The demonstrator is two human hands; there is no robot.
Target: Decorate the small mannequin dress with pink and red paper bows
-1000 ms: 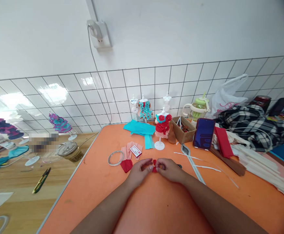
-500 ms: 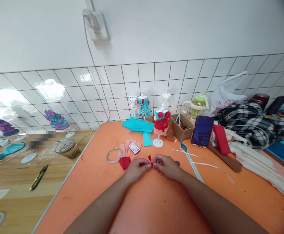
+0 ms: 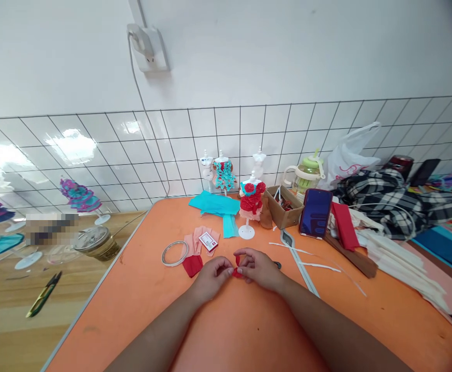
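Observation:
Between my two hands is a small piece of red crepe paper [image 3: 237, 272], partly covered by the fingers. My left hand [image 3: 213, 276] pinches its left side, thumb against forefinger. From the right, my right hand [image 3: 257, 268] grips the same piece, its forefinger raised at the upper red end. Just left of my left hand lie a flat red piece [image 3: 192, 265], pink strips [image 3: 199, 236], a small white card box [image 3: 209, 242] and a pale ring [image 3: 175, 253], perhaps a roll of tape. A dark object [image 3: 277, 265] shows partly behind my right hand.
Behind my hands stands a mini dress form in red ruffles [image 3: 251, 201], near a turquoise sheet [image 3: 216, 203]. To the right are a cardboard box [image 3: 286, 212], a phone [image 3: 315, 213] and white strips [image 3: 321, 266]. Thread snips [image 3: 44, 294] lie on the wooden table at left.
The red piece sits lower between my fingers, and its upper end is now by my right forefinger instead of standing free. The whole view has shifted slightly.

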